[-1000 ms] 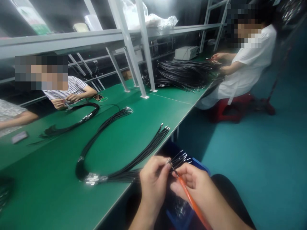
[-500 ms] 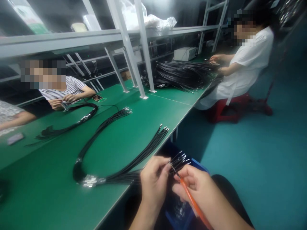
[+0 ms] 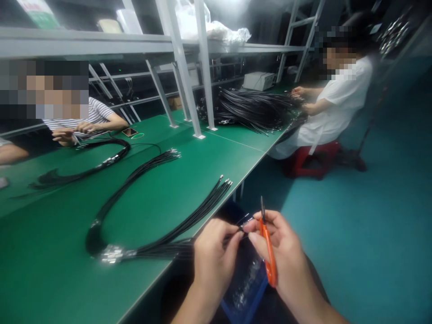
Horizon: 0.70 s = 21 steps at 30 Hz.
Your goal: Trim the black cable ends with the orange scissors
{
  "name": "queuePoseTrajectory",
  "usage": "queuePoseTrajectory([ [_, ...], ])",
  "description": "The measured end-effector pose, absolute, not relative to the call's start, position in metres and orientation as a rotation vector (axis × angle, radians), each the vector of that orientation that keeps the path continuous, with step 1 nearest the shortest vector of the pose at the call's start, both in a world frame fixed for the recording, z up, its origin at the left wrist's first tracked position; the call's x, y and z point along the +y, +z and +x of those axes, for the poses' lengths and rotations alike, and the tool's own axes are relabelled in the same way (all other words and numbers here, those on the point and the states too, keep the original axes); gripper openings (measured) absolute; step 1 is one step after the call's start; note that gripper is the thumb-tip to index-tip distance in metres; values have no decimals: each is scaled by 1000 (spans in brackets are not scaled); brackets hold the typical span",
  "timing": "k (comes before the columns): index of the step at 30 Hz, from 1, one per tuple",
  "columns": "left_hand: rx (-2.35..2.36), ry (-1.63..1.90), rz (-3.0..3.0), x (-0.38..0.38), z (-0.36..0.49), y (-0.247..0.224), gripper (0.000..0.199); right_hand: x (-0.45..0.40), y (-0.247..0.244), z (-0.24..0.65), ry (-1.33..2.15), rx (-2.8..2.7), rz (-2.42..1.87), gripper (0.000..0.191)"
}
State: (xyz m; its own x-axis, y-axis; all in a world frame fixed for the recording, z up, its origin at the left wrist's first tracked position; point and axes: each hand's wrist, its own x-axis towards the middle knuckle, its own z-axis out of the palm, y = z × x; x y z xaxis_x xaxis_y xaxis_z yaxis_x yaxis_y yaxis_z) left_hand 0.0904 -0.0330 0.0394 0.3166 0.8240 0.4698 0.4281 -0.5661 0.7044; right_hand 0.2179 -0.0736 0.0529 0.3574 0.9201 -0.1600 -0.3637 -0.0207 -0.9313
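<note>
My left hand (image 3: 216, 249) is closed around black cables (image 3: 162, 249), near their ends, just off the table's front edge. My right hand (image 3: 281, 243) holds orange-handled scissors (image 3: 269, 256) against the palm, their narrow dark tip pointing up. Its thumb and fingertips also pinch at a cable end beside the left fingertips; the exact piece is too small to make out. From my left hand the cables run left to a shiny silvery band, then curve back over the table. Below both hands sits a blue bin (image 3: 251, 292) with small clear or silvery bits inside.
The green table (image 3: 60, 270) carries another cable bundle (image 3: 84, 171) by a person in stripes (image 3: 101, 114) and a large black cable pile (image 3: 249, 105). White shelf posts (image 3: 189, 99) stand on it. A person in white (image 3: 347, 99) sits on a red stool (image 3: 315, 159).
The scissors have swung from pointing at the left fingertips to upright in my right palm. My right fingertips have come up to the cable end. The view has shifted slightly.
</note>
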Motion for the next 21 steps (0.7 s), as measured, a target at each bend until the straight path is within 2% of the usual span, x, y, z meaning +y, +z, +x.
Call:
queuePoseTrajectory([
  [10,1189,1194,2312,-37,94,41,11,-63,59,208,1103,-543,-1216,39],
  [15,1201,1170,2281,-36,94,41,12,-64,57,209,1054,-596,-1235,32],
  [21,1169,1129,2210,-33,92,41,11,-65,57,211,1114,-631,-1231,38],
])
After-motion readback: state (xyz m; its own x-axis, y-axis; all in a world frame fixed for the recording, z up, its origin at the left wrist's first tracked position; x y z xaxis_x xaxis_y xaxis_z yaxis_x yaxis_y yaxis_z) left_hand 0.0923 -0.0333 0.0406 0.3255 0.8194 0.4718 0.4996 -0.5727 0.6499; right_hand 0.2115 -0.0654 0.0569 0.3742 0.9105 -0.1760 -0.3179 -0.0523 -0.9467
